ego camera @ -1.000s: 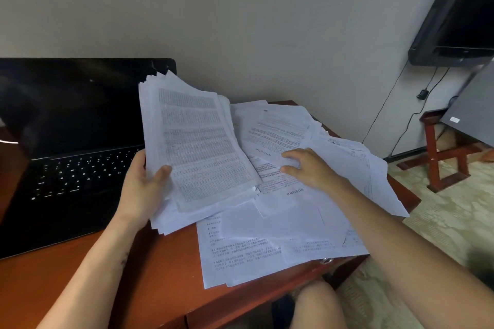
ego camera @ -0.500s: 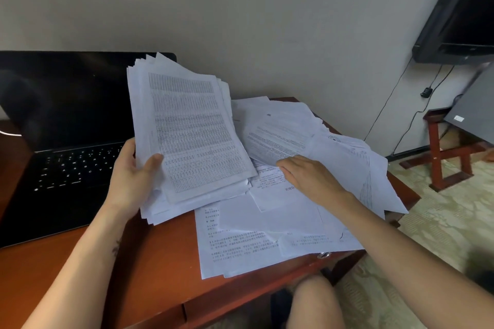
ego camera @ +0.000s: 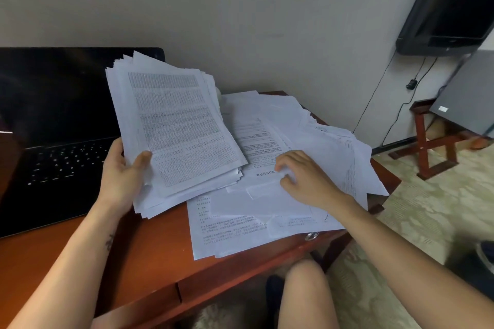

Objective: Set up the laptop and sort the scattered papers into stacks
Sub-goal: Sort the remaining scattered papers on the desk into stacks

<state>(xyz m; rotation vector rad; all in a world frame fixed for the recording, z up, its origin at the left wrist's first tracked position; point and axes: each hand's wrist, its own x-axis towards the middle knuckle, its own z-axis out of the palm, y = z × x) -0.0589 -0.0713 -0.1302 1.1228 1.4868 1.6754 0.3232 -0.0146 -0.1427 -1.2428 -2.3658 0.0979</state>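
On the red-brown wooden desk [ego camera: 149, 256], beside the open black laptop [ego camera: 53, 128], the left hand [ego camera: 121, 176] pinches a thick, fanned stack of white printed sheets [ego camera: 173, 128] at its lower-left corner. The right hand [ego camera: 304, 179] presses curled fingers onto loose scattered pages [ego camera: 267, 211], gripping none. Paper this thin looks floppy and slippery, probably best pinched at an edge.

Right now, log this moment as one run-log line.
left hand: holds paper stack | right hand: on loose sheets | laptop: open, screen dark | desk: sorting unfinished
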